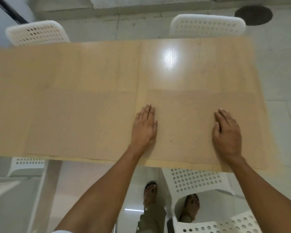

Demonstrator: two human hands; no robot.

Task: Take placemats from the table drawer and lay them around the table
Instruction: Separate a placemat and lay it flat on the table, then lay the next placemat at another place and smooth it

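Palms down, you are pressing both hands flat on the right placemat [185, 125], fingers straight and pointing away from you: your left hand [144, 126] is lying along its left edge, your right hand [227, 132] near its right side. This mat is sitting at the table's [107, 64] near edge, and a second placemat [81, 121] is lying just beside it to the left
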